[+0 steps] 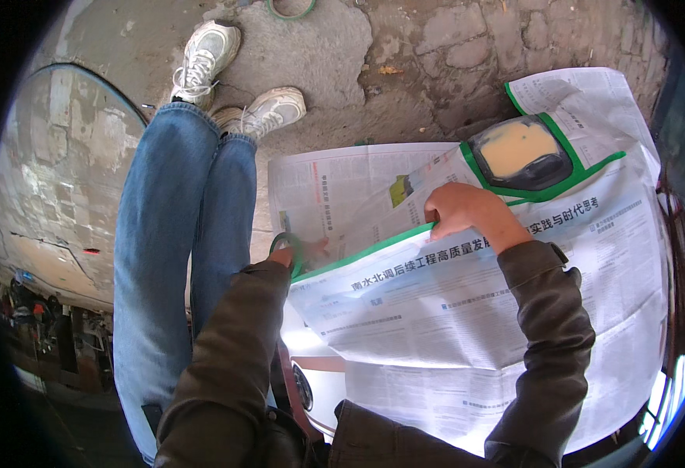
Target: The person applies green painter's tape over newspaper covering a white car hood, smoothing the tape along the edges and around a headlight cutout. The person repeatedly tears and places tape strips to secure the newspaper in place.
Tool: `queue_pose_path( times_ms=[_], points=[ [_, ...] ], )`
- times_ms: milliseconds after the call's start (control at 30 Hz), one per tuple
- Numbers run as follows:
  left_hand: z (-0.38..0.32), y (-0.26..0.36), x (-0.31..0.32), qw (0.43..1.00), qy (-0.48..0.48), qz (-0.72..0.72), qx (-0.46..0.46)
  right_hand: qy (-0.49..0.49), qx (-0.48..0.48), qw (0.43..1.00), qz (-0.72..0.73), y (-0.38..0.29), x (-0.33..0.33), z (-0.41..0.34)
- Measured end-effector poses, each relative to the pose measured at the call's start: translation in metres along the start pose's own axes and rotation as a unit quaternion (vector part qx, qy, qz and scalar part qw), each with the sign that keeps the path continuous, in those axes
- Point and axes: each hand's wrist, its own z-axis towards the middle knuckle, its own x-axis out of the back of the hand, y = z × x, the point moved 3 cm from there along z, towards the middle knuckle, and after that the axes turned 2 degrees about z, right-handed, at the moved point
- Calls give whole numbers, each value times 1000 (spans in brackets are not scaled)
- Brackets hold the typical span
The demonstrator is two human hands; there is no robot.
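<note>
Newspaper sheets (436, 327) cover a curved white panel, perhaps a vehicle's bodywork. A strip of green masking tape (372, 250) runs along the edge of one sheet. At the strip's left end my left hand (295, 253), partly blurred, holds a roll of green masking tape (297, 257). My right hand (459, 210) pinches the paper and tape edge at the strip's right end, fingertips partly hidden. Beyond it, more green tape frames an uncovered patch with beige filler (521, 146) on a dark grey ground. Another newspaper sheet (354, 181) lies beneath the taped edge.
My legs in blue jeans (161, 234) and pale sneakers (202, 58) are at the left. Another green tape roll (291, 8) lies on the rough concrete floor (319, 52) at the top. A round lamp or badge (303, 386) shows on the bare panel below the paper.
</note>
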Motion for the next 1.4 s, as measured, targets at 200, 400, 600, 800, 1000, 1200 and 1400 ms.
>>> queue_pose_path(
  times_ms=[200,400,600,800,1000,1200,1400],
  points=[
    [-12,-16,16,990,-34,-120,67,28,74,996,-39,-5,-5,14],
    [-56,32,20,991,-102,63,-53,185,151,967,-87,-3,-31,39],
    [-54,50,6,936,-68,336,-77,91,51,991,-87,-6,-33,68],
    [-35,21,-1,933,-33,348,-82,71,15,993,-97,-11,-28,70],
    [-13,-3,-4,924,-53,363,-108,143,27,983,-114,-10,-34,68],
    [18,-26,-13,917,-29,368,-150,222,63,964,-131,-13,-29,34],
    [27,-34,-17,956,-40,246,-155,313,136,935,102,57,28,-77]
  ],
)
